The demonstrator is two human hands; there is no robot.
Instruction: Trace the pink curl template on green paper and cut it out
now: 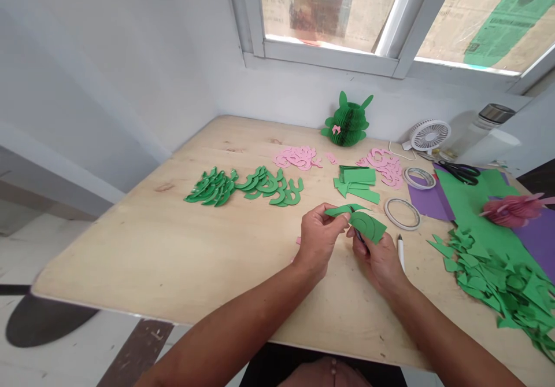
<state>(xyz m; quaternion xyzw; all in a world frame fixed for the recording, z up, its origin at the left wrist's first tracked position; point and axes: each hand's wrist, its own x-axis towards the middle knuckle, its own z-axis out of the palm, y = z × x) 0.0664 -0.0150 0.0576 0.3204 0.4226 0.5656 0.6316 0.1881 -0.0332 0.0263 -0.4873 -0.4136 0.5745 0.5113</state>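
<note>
My left hand [319, 233] pinches a piece of green paper [368, 226] above the table, with a curved outline drawn on it. A cut runs between its right part and the strip near my left fingers. My right hand [381, 260] is closed around scissors [361, 236], whose dark handle shows only in part below the paper. Most of the blades are hidden by the paper. Just beyond my hands lies a stack of green paper rectangles [359, 177]. Curved green cutouts [269, 185] are heaped to the left, beside another green pile [213, 187] with pale marks.
Pink cutouts [297, 157] and a green honeycomb paper figure [347, 122] stand farther back. To the right are tape rolls [402, 213], a white pen [401, 253], black-handled scissors [460, 171], a small fan [430, 136], a bottle [481, 126] and green scraps [498, 283].
</note>
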